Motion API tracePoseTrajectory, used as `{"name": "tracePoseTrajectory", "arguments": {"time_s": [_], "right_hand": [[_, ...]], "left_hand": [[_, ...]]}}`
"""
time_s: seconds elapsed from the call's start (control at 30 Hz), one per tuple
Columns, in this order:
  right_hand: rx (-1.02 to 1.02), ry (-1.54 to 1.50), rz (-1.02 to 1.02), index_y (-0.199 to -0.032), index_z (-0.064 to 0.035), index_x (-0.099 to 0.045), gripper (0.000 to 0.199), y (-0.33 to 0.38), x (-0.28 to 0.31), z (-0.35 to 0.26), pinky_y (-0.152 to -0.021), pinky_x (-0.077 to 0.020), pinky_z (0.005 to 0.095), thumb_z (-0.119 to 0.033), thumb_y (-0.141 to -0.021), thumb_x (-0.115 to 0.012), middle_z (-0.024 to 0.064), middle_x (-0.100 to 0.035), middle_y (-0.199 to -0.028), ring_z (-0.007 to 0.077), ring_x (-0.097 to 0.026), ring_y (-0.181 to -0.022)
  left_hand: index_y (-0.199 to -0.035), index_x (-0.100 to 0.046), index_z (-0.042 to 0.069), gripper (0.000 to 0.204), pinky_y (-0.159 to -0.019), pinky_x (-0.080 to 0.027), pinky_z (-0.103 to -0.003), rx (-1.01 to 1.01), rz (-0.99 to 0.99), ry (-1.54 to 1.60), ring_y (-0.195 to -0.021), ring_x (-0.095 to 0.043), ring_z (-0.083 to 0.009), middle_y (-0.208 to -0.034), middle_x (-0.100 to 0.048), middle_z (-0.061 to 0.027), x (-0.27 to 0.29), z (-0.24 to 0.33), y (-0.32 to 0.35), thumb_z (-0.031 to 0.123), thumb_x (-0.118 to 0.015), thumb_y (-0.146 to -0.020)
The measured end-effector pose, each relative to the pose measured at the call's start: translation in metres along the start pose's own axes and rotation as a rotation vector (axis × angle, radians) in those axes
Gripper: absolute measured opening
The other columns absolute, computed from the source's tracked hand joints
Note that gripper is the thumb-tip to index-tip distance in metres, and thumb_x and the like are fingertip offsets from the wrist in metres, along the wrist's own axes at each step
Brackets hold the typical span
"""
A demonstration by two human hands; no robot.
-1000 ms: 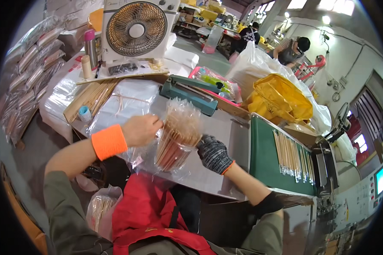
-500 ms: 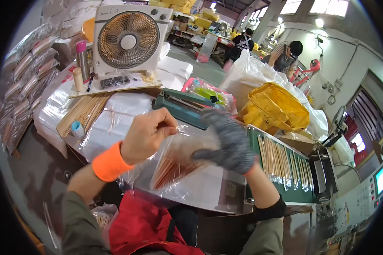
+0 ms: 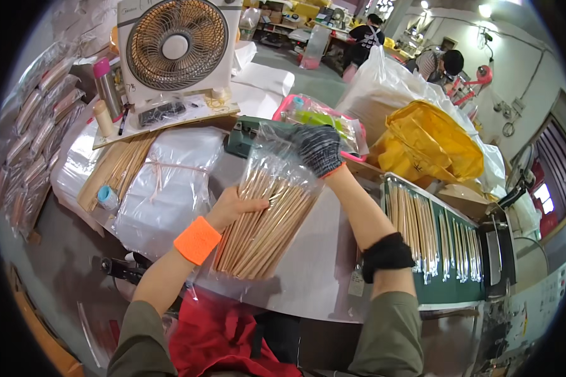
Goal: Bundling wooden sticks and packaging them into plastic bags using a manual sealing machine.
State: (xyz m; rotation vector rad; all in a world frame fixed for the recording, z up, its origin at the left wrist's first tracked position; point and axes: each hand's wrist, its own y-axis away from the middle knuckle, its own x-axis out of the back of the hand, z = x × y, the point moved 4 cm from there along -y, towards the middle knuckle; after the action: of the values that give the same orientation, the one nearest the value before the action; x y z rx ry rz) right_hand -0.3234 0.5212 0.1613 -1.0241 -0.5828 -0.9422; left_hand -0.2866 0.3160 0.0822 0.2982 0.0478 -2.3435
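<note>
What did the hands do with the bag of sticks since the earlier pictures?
The clear bag of wooden sticks was lifted and tilted; it now slants up over the table. The gloved right hand moved up to grip its top, and the left hand slid to its side. The fan and green conveyor stayed put.

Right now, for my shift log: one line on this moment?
left hand: supports bag of sticks | right hand: grips bag top | over table

Clear plastic bag of wooden sticks (image 3: 267, 217) held mid-desk; stack of clear bags (image 3: 170, 182) left of it; yellow bag (image 3: 434, 141) far right; sealed packs (image 3: 34, 135), probably sticks, left edge.
</note>
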Motion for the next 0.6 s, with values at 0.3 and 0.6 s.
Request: {"name": "tracePoseTrajectory", "arguments": {"time_s": [0.3,0.6], "right_hand": [[-0.526,-0.871,0.097,-0.105,-0.0109,-0.056,0.035,-0.011,-0.074,0.082,-0.08,-0.0453,0.0389,-0.029,-0.076,-0.065,0.0122,-0.063,-0.093,0.0304,-0.059,-0.09],[-0.339,-1.088,0.385,-0.104,-0.0119,-0.055,0.025,0.061,-0.162,0.06,-0.081,-0.0455,0.038,-0.021,-0.082,-0.061,0.0147,-0.061,-0.096,0.0316,-0.059,-0.089]], "left_hand": [[-0.108,-0.058,-0.003,0.036,-0.074,-0.05,-0.029,0.384,-0.089,0.183,-0.082,-0.062,-0.0159,-0.098,-0.063,-0.0092,0.033,-0.051,-0.11,0.014,-0.069,-0.077],[-0.116,-0.051,0.0,0.043,-0.073,-0.05,-0.027,0.059,0.185,-0.162,-0.083,-0.06,-0.0143,-0.097,-0.061,-0.0075,0.081,-0.054,-0.105,0.019,-0.067,-0.08]]}}
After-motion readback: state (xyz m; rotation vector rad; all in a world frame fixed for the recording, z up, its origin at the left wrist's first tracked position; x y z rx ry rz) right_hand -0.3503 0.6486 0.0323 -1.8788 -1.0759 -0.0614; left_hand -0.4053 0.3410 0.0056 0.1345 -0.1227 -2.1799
